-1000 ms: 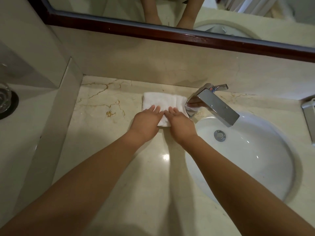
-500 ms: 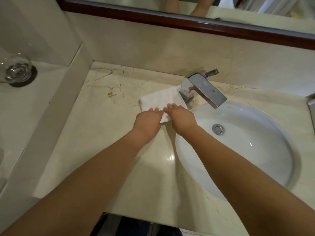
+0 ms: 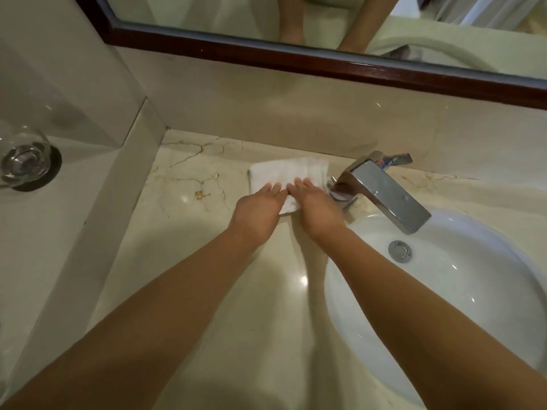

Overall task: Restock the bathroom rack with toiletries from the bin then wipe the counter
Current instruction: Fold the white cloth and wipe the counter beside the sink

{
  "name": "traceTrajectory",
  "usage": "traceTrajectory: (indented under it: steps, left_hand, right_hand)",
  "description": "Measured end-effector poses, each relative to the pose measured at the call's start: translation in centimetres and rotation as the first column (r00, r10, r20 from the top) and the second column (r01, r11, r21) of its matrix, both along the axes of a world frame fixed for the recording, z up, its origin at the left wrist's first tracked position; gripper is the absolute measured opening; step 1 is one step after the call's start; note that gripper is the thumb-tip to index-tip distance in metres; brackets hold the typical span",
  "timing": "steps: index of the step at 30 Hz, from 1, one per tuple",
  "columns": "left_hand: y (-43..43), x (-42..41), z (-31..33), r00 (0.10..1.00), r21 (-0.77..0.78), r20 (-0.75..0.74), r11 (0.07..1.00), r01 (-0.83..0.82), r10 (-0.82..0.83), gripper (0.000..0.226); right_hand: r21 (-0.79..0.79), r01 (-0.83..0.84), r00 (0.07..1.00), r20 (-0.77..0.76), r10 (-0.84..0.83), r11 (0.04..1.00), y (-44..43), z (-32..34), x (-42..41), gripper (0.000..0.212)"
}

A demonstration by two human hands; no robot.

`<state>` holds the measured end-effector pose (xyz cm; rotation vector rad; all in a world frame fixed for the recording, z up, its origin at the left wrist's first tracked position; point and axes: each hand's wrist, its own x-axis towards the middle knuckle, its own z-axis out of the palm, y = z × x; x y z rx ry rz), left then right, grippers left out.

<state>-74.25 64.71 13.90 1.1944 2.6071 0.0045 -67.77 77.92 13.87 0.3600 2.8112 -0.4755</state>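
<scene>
A folded white cloth [image 3: 291,173] lies flat on the cream marble counter [image 3: 189,250], near the back wall and just left of the tap. My left hand [image 3: 257,211] presses on the cloth's near left part with straight fingers. Beside it, my right hand [image 3: 316,207] presses on the near right part, its fingers also straight. The two hands nearly touch at the fingertips. They hide the near edge of the cloth. No rack, bin or toiletries are in view.
A chrome tap [image 3: 381,190] juts over the white basin [image 3: 485,309] at the right. A clear glass [image 3: 23,155] stands on a dark coaster on the raised ledge at the left. A dark-framed mirror [image 3: 310,59] runs above the backsplash.
Both hands slid the cloth toward me and then pushed it back toward the wall, straightening it. The camera shifted, bringing the glass and the mirror frame further into view.
</scene>
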Motion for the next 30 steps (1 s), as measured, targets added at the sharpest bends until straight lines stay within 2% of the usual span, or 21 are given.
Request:
traceTrajectory:
  steps: [9, 15, 22, 30]
  left_hand:
    - [0.9, -5.6, 0.3, 0.998, 0.018, 0.043, 0.999, 0.036, -0.037, 0.058]
    - [0.3, -4.9, 1.1, 0.994, -0.013, 0.089, 0.998, 0.064, -0.063, 0.06]
    - [-2.2, -0.2, 1.1, 0.993, -0.038, 0.086, 0.996, 0.085, -0.081, 0.061]
    - [-3.3, 8.0, 1.0, 0.994, -0.056, 0.103, 0.998, 0.033, -0.027, 0.06]
  right_hand:
    - [-0.004, 0.108, 0.993, -0.045, -0.108, 0.994, -0.1, -0.1, -5.0, 0.046]
    - [-0.015, 0.121, 0.992, 0.043, -0.12, 0.993, -0.8, 1.7, -3.8, 0.056]
    - [-0.051, 0.088, 0.995, 0.048, -0.086, 0.995, -3.3, 1.8, 1.6, 0.066]
    - [-0.09, 0.036, 0.996, 0.081, -0.029, 0.995, -3.8, 2.2, 9.3, 0.061]
